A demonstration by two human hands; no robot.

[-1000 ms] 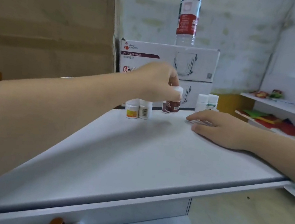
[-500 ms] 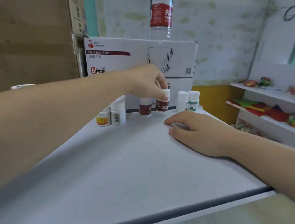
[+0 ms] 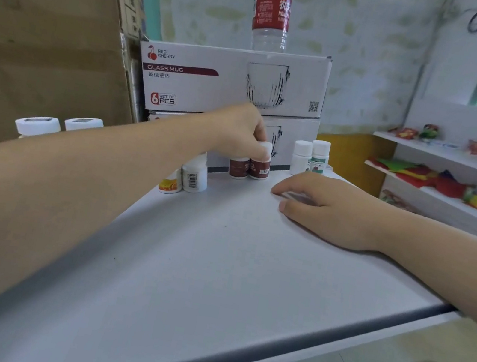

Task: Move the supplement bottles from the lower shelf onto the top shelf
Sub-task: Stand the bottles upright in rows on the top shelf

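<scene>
My left hand [image 3: 240, 132] reaches across the grey top shelf [image 3: 215, 272] and grips the white cap of a dark-red-labelled supplement bottle [image 3: 260, 167]. That bottle stands on the shelf beside a matching dark-red bottle [image 3: 239, 166]. Nearer to me stand a white bottle with a barcode [image 3: 195, 178] and an orange-labelled bottle [image 3: 169, 184], partly hidden by my forearm. Two white bottles [image 3: 310, 158], one with a green label, stand at the back right. My right hand [image 3: 324, 206] rests on the shelf with fingers loosely bent, holding nothing.
Two stacked glass-mug boxes [image 3: 231, 84] stand behind the bottles, with a water bottle [image 3: 272, 9] on top. A large cardboard box [image 3: 46, 22] fills the left. Two white caps [image 3: 57, 123] show at the far left. Wall shelves with red packets [image 3: 451, 185] are at the right.
The view has swung right and closer. My left hand has lowered the dark-red bottle from just above the shelf onto it, beside its twin. My right hand has stayed on the shelf.
</scene>
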